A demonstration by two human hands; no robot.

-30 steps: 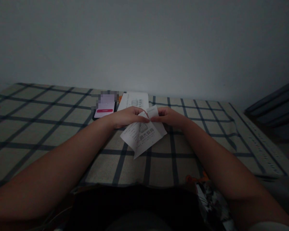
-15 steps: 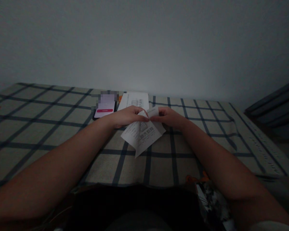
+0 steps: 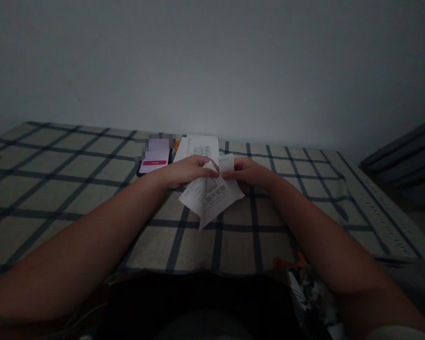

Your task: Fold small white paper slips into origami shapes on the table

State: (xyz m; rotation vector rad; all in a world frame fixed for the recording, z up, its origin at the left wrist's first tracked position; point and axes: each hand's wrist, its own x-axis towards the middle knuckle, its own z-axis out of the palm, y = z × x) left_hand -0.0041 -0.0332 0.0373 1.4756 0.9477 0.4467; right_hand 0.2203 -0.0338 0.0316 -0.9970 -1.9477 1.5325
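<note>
vs 1 s ago | printed paper [image 3: 221, 194]: bottom corner [image 3: 201, 225] slightly higher, farther right | upper flap [image 3: 226, 163] straighter

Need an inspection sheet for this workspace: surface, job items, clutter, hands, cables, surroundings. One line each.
Surface: checked cloth, pale with dark lines.
Job items: creased printed paper, held between both hands; white printed sheet lying beyond it, single or stacked unclear.
Clutter: phone left of the white printed sheet, screen lit; patterned item at lower right, too dark to identify.
Hands: left hand and right hand both pinch the creased printed paper, thumbs close together.
Cables: thin pale line at lower left, possibly a cord; unclear.
Surroundings: plain wall behind; dim lighting.
</note>
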